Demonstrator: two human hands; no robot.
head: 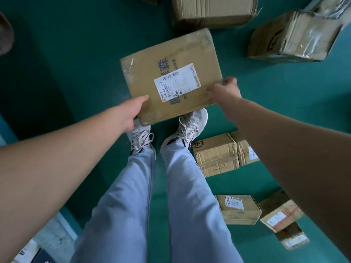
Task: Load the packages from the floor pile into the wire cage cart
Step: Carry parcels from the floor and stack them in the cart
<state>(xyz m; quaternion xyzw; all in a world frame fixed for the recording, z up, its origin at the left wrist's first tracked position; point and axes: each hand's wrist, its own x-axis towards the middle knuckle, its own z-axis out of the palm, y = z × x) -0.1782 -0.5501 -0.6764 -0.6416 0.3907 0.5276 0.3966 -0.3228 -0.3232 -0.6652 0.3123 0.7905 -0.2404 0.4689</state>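
Cardboard package (171,76), flat and brown, held in the air above the green floor (76,54) between 2 hands. Left hand (131,114) is the grip on the near left corner: thumb laid on the top face, the other fingers hidden under the package. Right hand (225,90) is the grip on the near right corner, fingers curled round the edge. The package thus lies between the 2 hands and just beyond them, tilted, with its far edge toward the top of the view. A white shipping label (176,82) with barcodes sits on its top face, over dark printed characters.

Below the package, 2 white sneakers (191,126) and light blue jeans (136,196) of the person stand on the floor.

Other packages on the floor, all apart from the hands: a large box (212,10) at top centre; a tape-wrapped box (292,37) at top right; 2 small boxes (218,154) touching each other just right of the right foot; a small labelled box (237,208) nearer; taped parcels (281,213) beside it at lower right.
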